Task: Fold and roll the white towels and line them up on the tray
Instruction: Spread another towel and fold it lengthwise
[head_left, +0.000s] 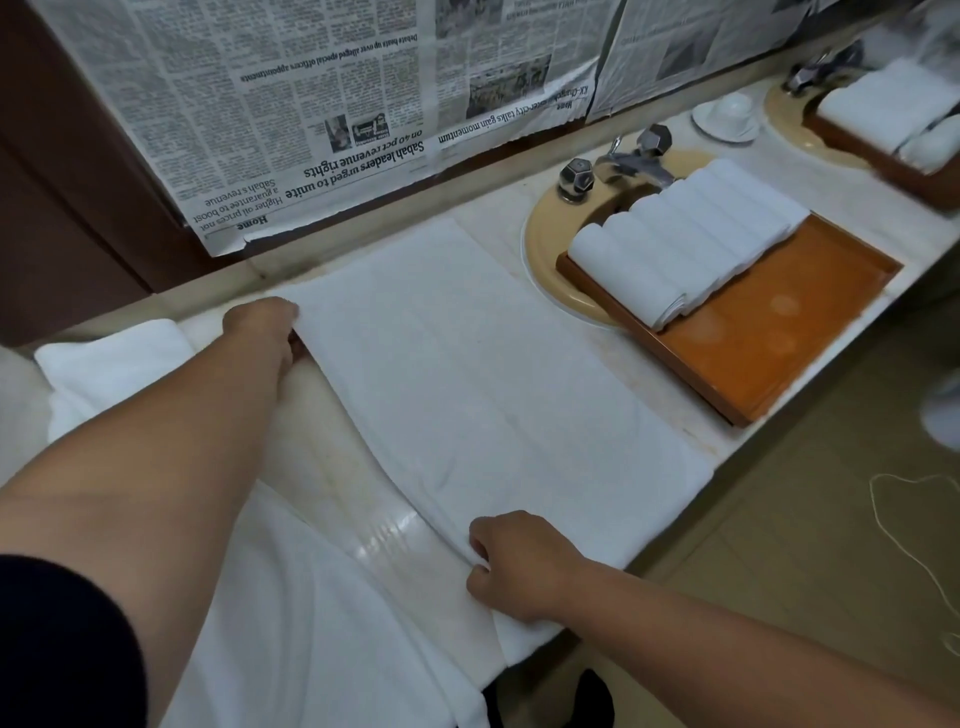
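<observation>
Head view: an upside-down newspaper (311, 104) on the wall reads "Sabah leaders urged to unite on 40 pct revenue rights". A towel (493, 389) lies flat on the tabletop (332, 457), long axis running from wall to near edge. The left hand (262, 332) pinches its far corner in its fingers, and the right hand (514, 564) pinches its near one. Rolled towels (685, 239) line the tray (779, 322) at right.

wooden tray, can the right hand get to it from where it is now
Probably yes. The right hand pinches the near edge of the flat towel, and only that towel and bare countertop lie between it and the wooden tray. It would have to let go first.
</observation>
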